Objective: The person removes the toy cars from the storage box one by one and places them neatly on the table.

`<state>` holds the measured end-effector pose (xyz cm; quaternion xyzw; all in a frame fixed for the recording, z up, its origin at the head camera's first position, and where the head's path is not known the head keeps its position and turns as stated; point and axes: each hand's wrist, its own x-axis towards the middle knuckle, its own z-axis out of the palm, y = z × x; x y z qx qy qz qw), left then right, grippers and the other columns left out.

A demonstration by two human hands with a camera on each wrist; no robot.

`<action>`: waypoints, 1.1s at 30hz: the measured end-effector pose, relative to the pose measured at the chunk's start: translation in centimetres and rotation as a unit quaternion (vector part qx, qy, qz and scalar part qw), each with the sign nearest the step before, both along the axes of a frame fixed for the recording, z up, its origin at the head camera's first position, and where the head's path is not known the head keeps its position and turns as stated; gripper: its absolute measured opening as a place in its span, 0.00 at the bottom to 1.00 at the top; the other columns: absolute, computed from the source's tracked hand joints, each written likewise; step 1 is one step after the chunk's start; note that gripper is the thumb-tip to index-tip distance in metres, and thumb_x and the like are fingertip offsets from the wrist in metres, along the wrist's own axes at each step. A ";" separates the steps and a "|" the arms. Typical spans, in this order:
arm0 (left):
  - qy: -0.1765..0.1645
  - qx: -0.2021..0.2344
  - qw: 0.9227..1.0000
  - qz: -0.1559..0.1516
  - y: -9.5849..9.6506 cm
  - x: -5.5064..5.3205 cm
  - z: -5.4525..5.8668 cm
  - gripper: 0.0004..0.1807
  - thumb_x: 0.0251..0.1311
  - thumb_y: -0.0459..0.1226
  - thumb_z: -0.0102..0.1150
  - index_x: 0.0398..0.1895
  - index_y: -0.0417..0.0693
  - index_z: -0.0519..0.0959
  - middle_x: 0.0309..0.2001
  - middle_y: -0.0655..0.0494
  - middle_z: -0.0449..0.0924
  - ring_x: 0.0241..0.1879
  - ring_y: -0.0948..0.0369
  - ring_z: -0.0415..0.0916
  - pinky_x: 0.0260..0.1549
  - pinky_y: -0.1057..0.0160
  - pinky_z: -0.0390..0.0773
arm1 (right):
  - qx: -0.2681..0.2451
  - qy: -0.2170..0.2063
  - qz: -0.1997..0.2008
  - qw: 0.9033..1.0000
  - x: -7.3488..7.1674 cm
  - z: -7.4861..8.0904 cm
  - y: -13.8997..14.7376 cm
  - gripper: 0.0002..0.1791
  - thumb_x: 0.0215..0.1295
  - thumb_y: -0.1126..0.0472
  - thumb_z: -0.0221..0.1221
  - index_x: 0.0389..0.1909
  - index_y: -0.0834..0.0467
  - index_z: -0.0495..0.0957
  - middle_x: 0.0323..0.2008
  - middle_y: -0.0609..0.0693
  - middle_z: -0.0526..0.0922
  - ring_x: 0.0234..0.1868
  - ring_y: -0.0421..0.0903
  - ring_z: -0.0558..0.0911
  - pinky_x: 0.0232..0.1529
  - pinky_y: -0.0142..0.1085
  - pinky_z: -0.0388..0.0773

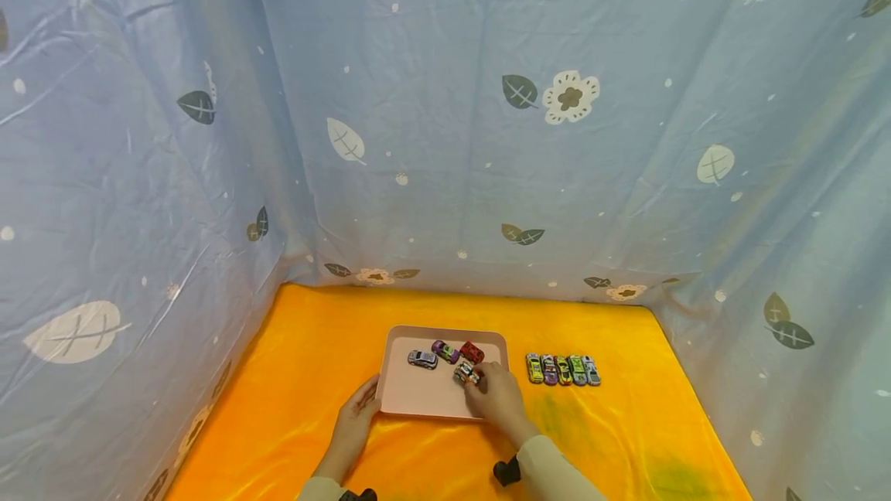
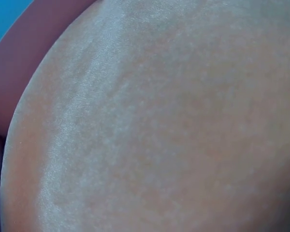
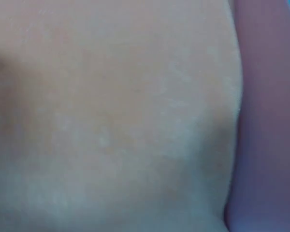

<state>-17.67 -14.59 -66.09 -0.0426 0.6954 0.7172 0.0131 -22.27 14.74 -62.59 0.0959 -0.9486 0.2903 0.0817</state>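
In the head view, a pale pink tray (image 1: 425, 400) lies on the yellow cloth. My left hand (image 1: 353, 422) grips the tray's left rim near the front corner. Over the tray's right half, my right hand (image 1: 503, 399) pinches a white toy car (image 1: 465, 373) with dark and orange markings, partly covered by the fingertips. Behind it in the tray are a red toy car (image 1: 472, 352), a purple and green toy car (image 1: 445, 351) and a silver-purple toy car (image 1: 422, 359). Skin at close range fills most of both wrist views, which hide the fingers.
Right of the tray, several toy cars (image 1: 564, 370) stand side by side in a row on the yellow cloth (image 1: 320, 331). Blue-grey curtains (image 1: 445, 176) with leaf and flower prints enclose the back and both sides.
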 end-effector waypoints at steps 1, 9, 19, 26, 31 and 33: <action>-0.006 0.002 1.000 -0.002 -0.1 0.0 0.0 0.26 0.71 0.35 0.50 0.72 0.47 0.64 0.69 0.44 0.63 0.67 0.48 0.61 0.59 0.61 0.70 | -0.020 -0.010 0.003 1.000 0.1 0.2 0.1 0.18 0.59 0.53 0.67 0.47 0.58 0.79 0.34 0.46 0.76 0.31 0.42 0.72 0.33 0.37 0.74; 0.008 0.000 1.000 -0.004 -0.3 -0.1 0.3 0.25 0.71 0.32 0.48 0.71 0.44 0.64 0.68 0.43 0.64 0.67 0.47 0.62 0.58 0.61 0.71 | -0.161 -0.008 -0.020 0.987 0.5 2.0 1.6 0.19 0.60 0.59 0.67 0.51 0.59 0.78 0.37 0.50 0.77 0.33 0.43 0.74 0.30 0.34 0.75; 0.009 0.008 1.000 -0.015 -0.1 0.0 0.3 0.26 0.72 0.34 0.48 0.72 0.44 0.62 0.69 0.42 0.62 0.67 0.46 0.60 0.58 0.63 0.71 | -0.176 0.041 -0.067 0.981 1.2 1.8 4.9 0.18 0.57 0.62 0.69 0.48 0.61 0.80 0.40 0.52 0.80 0.34 0.47 0.76 0.29 0.34 0.76; 0.005 -0.001 1.000 -0.008 0.0 -0.2 0.2 0.26 0.71 0.34 0.50 0.71 0.47 0.64 0.68 0.44 0.65 0.66 0.48 0.62 0.58 0.62 0.71 | -0.204 0.021 -0.108 0.973 2.6 0.7 7.1 0.19 0.60 0.60 0.67 0.50 0.64 0.78 0.42 0.56 0.79 0.35 0.48 0.76 0.35 0.34 0.77; 0.000 -0.008 1.000 0.001 0.0 -0.3 0.1 0.25 0.71 0.33 0.50 0.70 0.47 0.66 0.68 0.46 0.66 0.66 0.49 0.63 0.58 0.62 0.71 | -0.219 -0.004 -0.136 0.966 3.4 -1.0 8.6 0.18 0.62 0.60 0.66 0.49 0.66 0.77 0.41 0.56 0.79 0.35 0.46 0.76 0.35 0.32 0.77; 0.001 -0.007 1.000 0.001 0.0 -0.3 0.1 0.25 0.71 0.33 0.50 0.70 0.46 0.65 0.68 0.45 0.65 0.66 0.49 0.63 0.59 0.62 0.70 | -0.218 -0.016 -0.155 0.963 3.8 -1.5 9.1 0.18 0.62 0.60 0.65 0.49 0.67 0.77 0.41 0.56 0.79 0.34 0.44 0.76 0.35 0.31 0.77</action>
